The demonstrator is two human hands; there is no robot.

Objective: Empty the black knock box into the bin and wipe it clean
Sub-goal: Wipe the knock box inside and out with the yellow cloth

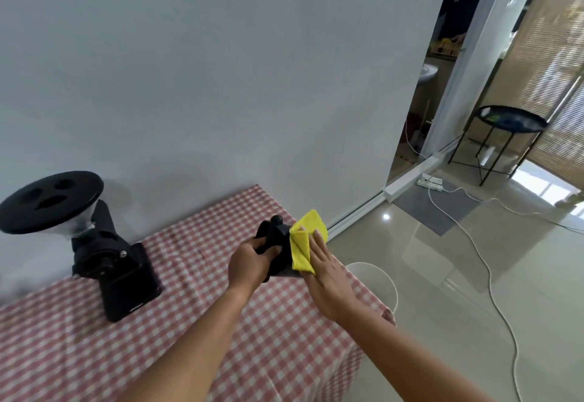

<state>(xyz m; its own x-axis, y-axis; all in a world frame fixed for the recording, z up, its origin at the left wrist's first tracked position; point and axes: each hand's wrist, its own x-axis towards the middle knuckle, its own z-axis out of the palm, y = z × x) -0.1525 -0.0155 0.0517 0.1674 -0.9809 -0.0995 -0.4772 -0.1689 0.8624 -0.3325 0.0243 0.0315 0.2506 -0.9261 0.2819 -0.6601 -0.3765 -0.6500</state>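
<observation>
At the right end of the table [205,243], close to its edge, here's the box [279,235], and my left hand [249,264] has it firmly: fingers curled round its near side, thumb wrapped over, holding it steady. Whether its base sits on the table or hangs just above it, I can't tell from here. My right hand [328,278] comes in from the other side with the cloth [308,240], folded and yellow, fingers straight and close together, pressing it flat against the right wall of the box. So this is the wiping stage, and it's the outside wall getting the attention right now. Down on the floor, just beside the table's corner and below my right wrist, the white rim of the bin [387,276] peeks out. The box isn't over it, and with the cloth already at work I'd judge the emptying is done, though the inside of the box is turned away from me, so I can't confirm there's nothing left in there. What's left, as I read it: work the cloth round the other walls, get into the inside and along the knock bar, then set the box down. The grinder [104,243] stands well apart on the left, not part of this.
</observation>
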